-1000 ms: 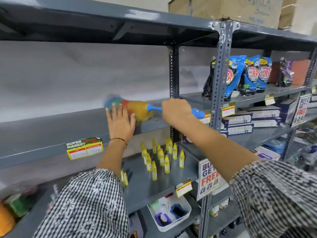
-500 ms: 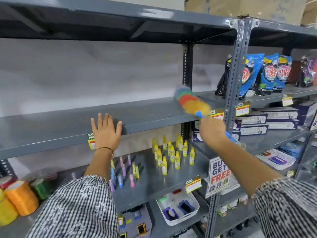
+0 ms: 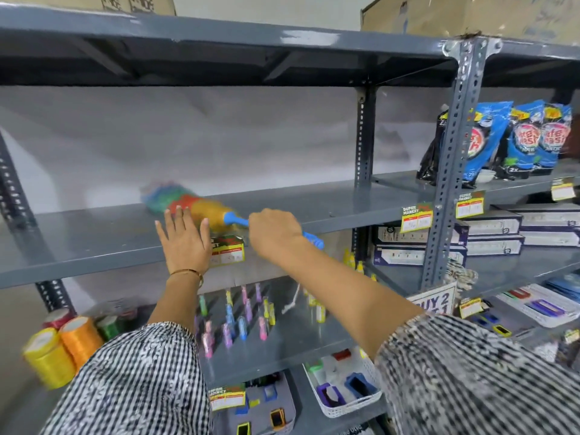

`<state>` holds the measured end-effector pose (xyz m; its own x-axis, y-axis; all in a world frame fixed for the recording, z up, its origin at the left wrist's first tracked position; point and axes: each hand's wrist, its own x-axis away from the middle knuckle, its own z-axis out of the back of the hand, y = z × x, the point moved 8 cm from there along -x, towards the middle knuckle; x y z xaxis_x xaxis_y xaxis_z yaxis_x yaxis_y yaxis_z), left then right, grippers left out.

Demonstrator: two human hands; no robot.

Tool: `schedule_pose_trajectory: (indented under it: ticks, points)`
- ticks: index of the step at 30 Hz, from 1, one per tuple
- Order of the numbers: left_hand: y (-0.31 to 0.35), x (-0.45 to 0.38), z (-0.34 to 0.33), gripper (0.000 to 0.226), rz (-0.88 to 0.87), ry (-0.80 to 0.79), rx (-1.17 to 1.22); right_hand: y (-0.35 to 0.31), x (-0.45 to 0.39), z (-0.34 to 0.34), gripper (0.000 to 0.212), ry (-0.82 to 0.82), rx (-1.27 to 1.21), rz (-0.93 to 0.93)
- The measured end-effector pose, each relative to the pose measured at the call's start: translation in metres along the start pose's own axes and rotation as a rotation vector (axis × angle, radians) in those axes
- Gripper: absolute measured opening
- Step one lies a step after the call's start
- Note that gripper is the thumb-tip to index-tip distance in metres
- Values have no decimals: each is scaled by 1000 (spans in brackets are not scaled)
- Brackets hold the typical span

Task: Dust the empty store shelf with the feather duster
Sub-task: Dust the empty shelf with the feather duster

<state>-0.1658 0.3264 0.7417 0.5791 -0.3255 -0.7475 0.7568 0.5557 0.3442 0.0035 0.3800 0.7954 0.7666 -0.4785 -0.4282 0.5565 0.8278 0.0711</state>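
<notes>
My right hand (image 3: 273, 231) grips the feather duster (image 3: 194, 206); my left hand (image 3: 185, 243), fingers spread, braces the empty shelf (image 3: 329, 205) edge. A low sweep could tear off the price tag (image 3: 228, 250) beside it.

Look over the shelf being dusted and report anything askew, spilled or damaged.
Nothing stands out. The empty shelf looks bare and level, the feather duster lies across it in the right hand, and the left hand rests flat on its front edge.

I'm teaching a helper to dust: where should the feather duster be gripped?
Grip the feather duster by its slim blue handle, coming from the right, as the right hand does. The fluffy head lies leftward on the shelf; the handle points right, off its front edge.
</notes>
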Motion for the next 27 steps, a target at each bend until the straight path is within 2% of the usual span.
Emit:
schedule_pose_trajectory:
  ticks: [3, 8, 11, 13, 17, 23, 27]
  points:
    - [-3, -1, 3, 65, -31, -23, -41, 56, -4, 17, 26, 55, -81, -174]
    - [-7, -2, -15, 58, -42, -116, -70, 204, 39, 16, 24, 149, -46, -628]
    - [-9, 2, -30, 59, -35, -165, -105, 261, 66, -3, 24, 82, -18, -839]
    - [-10, 2, -33, 59, -37, -156, -114, 271, 71, -19, 26, 8, -11, -887]
    - [-12, 0, -34, 59, -49, -145, -121, 234, 48, -30, 27, -52, 26, -779]
    - [-14, 3, -28, 64, -32, -164, -132, 96, 2, -37, 28, -93, 91, -412]
    - [-28, 7, -8, 61, 23, -126, -128, 16, -10, -34, 29, -64, 46, -205]
